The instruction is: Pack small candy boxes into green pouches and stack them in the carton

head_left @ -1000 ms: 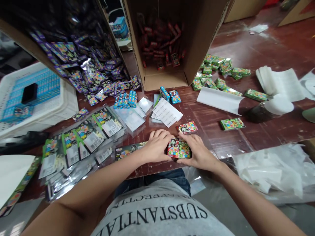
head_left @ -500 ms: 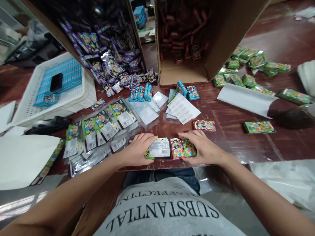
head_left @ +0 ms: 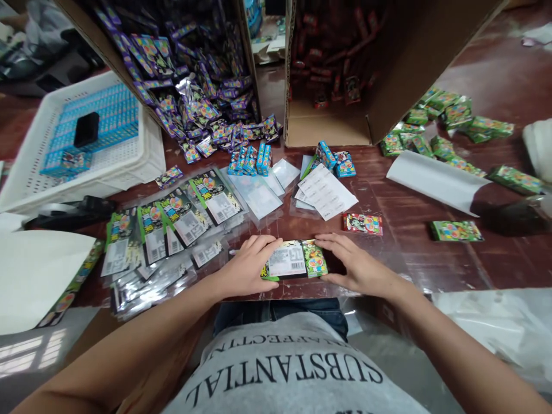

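Near the table's front edge lies a printed packaging bag (head_left: pixel 287 260) with a white barcode label. My left hand (head_left: pixel 248 267) grips its left end, thumb and fingers at opposite edges. A small green candy-style box (head_left: pixel 315 259) sticks out at the bag's right end. Around that box's right end my right hand (head_left: pixel 356 265) is closed, fingers at the top edge and thumb at the bottom. Whatever the bag holds under its label is hidden. Behind my right hand a single red box (head_left: pixel 363 223) rests on the table.
Several printed bags (head_left: pixel 215 198) overlap on the left beside a white basket (head_left: pixel 149 152) of blue boxes. Two cardboard cartons stand behind, one with purple packets (head_left: pixel 202 109), one with red boxes (head_left: pixel 319 72). Green boxes (head_left: pixel 457 112) lie right, near a curled white sheet (head_left: pixel 435 181).
A red box that lay between the bag and the green box is now out of sight. My right hand has pushed the green box left against the bag. The view has shifted slightly.
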`<action>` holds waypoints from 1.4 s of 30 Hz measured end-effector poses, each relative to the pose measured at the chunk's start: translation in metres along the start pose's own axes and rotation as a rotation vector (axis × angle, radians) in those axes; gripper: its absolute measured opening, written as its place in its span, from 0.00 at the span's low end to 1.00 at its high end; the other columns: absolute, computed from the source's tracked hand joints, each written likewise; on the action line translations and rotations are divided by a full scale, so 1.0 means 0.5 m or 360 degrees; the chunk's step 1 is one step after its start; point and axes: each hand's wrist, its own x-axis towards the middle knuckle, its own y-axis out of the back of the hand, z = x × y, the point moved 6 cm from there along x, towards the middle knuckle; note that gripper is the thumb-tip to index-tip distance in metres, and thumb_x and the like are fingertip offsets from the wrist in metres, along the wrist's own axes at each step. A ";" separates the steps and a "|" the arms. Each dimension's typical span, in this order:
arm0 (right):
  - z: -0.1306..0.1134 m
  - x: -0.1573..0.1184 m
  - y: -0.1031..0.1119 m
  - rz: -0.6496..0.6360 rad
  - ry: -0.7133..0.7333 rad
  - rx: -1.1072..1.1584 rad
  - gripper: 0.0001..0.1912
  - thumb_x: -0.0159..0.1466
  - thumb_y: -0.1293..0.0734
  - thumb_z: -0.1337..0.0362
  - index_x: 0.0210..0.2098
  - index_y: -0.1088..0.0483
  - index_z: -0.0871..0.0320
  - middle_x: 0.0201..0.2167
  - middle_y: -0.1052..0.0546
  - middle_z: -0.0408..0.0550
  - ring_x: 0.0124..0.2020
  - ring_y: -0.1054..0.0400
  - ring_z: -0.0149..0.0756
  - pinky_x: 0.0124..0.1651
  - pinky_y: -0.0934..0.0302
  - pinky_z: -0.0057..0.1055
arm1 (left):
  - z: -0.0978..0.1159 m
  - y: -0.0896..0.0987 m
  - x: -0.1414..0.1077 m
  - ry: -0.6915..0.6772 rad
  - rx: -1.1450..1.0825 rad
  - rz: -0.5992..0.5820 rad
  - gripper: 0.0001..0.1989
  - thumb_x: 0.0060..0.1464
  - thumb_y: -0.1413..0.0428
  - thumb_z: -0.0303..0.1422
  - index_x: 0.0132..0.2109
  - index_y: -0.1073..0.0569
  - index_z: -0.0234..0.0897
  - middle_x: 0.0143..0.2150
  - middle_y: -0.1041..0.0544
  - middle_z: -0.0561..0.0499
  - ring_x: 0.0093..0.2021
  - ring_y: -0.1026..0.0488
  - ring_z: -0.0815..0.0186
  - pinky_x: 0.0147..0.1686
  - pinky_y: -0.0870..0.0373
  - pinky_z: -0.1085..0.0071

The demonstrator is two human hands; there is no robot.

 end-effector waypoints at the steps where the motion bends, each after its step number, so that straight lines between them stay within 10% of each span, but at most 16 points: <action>1: 0.002 0.007 -0.001 -0.0019 0.0032 0.0029 0.37 0.65 0.29 0.58 0.70 0.47 0.49 0.66 0.35 0.57 0.68 0.42 0.50 0.67 0.42 0.57 | 0.000 0.000 0.002 -0.0010 -0.0020 -0.0001 0.47 0.47 0.33 0.38 0.71 0.44 0.42 0.66 0.37 0.40 0.64 0.39 0.47 0.66 0.42 0.48; 12: 0.004 0.049 0.024 -0.0033 0.0092 0.0198 0.36 0.60 0.25 0.51 0.63 0.37 0.51 0.61 0.32 0.56 0.64 0.38 0.50 0.65 0.39 0.52 | 0.018 0.012 0.004 0.0037 -0.0105 0.0010 0.44 0.48 0.36 0.38 0.70 0.42 0.39 0.64 0.37 0.42 0.64 0.39 0.49 0.67 0.43 0.49; 18: -0.024 0.055 0.048 0.0369 -0.0092 0.0240 0.39 0.61 0.25 0.51 0.67 0.43 0.48 0.68 0.39 0.57 0.68 0.43 0.52 0.68 0.44 0.54 | 0.051 0.051 0.000 0.0363 -0.0063 0.0524 0.46 0.47 0.33 0.39 0.70 0.43 0.42 0.63 0.37 0.42 0.64 0.39 0.47 0.66 0.41 0.47; 22: -0.022 0.081 0.030 0.0664 -0.0283 0.0760 0.23 0.68 0.31 0.54 0.60 0.39 0.46 0.52 0.24 0.50 0.49 0.25 0.43 0.52 0.28 0.45 | 0.057 0.069 0.003 0.0559 -0.0311 0.0841 0.53 0.44 0.31 0.40 0.72 0.49 0.46 0.64 0.39 0.41 0.64 0.36 0.46 0.64 0.37 0.45; 30: -0.035 0.145 0.000 0.0511 -0.0369 0.0905 0.12 0.68 0.33 0.55 0.49 0.26 0.48 0.46 0.21 0.48 0.47 0.26 0.44 0.54 0.30 0.48 | -0.005 0.038 -0.002 0.0322 -0.1409 0.0858 0.22 0.64 0.45 0.38 0.63 0.39 0.45 0.57 0.26 0.46 0.51 0.23 0.60 0.49 0.23 0.62; 42: -0.040 0.179 -0.060 0.0737 -0.0555 0.1102 0.09 0.66 0.31 0.56 0.45 0.25 0.51 0.48 0.21 0.48 0.51 0.27 0.42 0.58 0.33 0.46 | -0.098 0.097 -0.016 0.0426 -0.1226 0.0897 0.10 0.64 0.45 0.39 0.44 0.23 0.38 0.50 0.20 0.45 0.52 0.24 0.59 0.57 0.30 0.58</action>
